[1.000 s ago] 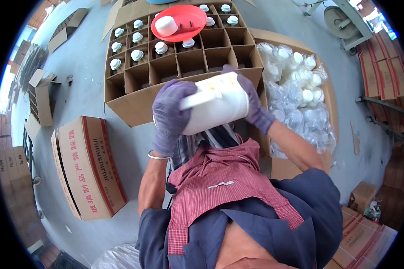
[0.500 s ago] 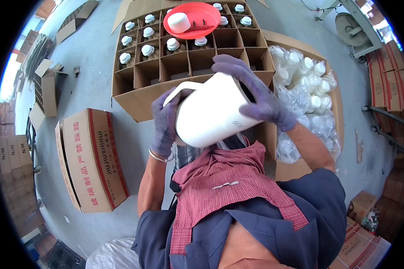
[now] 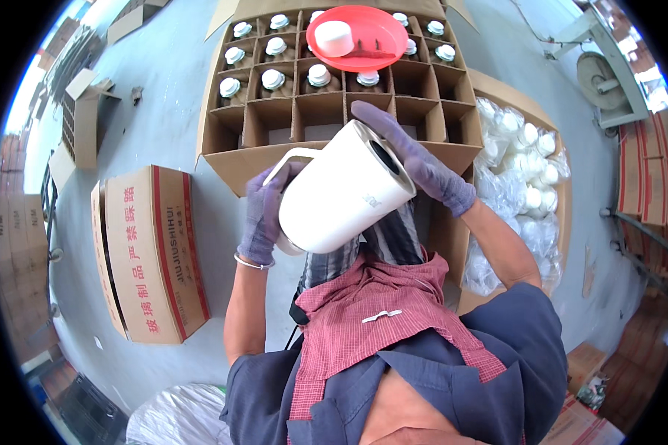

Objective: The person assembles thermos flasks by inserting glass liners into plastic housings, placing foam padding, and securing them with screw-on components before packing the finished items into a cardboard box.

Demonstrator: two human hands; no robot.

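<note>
I hold a white jug [image 3: 341, 191] with a handle in both gloved hands, tilted so its open mouth faces up and to the right. My left hand [image 3: 263, 215] grips it at the handle and base. My right hand [image 3: 416, 159] rests over the rim by the mouth. Just beyond the jug lies an open cardboard box with dividers [image 3: 274, 126]; its far cells hold white-capped jugs [image 3: 274, 79], while its near cells have none. A red dish [image 3: 364, 41] with a white lid [image 3: 334, 37] in it sits on top of the far cells.
To the right stands a carton [image 3: 564, 200] filled with white jugs in clear plastic bags [image 3: 523, 167]. A sealed printed carton [image 3: 152, 252] lies on the grey floor at left. More cartons are stacked at both sides. A white sack [image 3: 174, 419] lies at bottom left.
The jug has turned in my hands from lying sideways to mouth pointing up and right. My right hand has slid up to the rim; my left hand now holds the handle side.
</note>
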